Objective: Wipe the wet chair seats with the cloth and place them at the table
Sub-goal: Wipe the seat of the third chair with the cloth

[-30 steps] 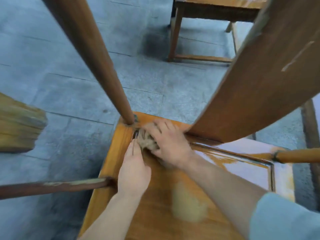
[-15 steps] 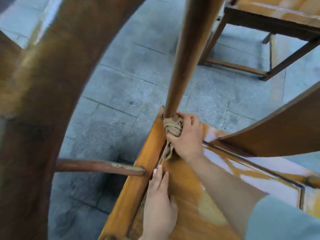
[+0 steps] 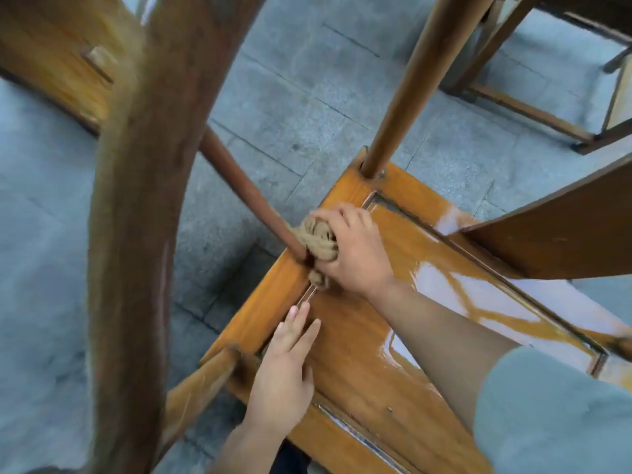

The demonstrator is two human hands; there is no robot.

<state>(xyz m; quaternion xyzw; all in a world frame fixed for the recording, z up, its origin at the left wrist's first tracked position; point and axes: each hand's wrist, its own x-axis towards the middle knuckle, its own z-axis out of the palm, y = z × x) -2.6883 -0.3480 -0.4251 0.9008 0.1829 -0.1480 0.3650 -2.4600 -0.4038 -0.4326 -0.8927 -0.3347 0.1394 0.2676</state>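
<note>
- Cloth [image 3: 316, 242] is held bunched in the right hand [image 3: 352, 251], fingers clamped round it, and pressed into the seat's left edge where a thin rail [image 3: 246, 189] meets the frame – prob. to get water out of the joint.
- Left hand [image 3: 284, 374] is laid flat on the chair seat [image 3: 359, 364], fingers straight and together, nothing gripped; likely put there to steady the chair vs. the wiping push.
- Hands are kept apart, left one nearer the body.
- Water is seen pooled on the seat's right half, w/ glare; area near the hands looks drier, so wiping is judged part done.
- Another chair [image 3: 533, 107] is seen beyond on the stone floor [image 3: 307, 97]; no table can be made out.
</note>
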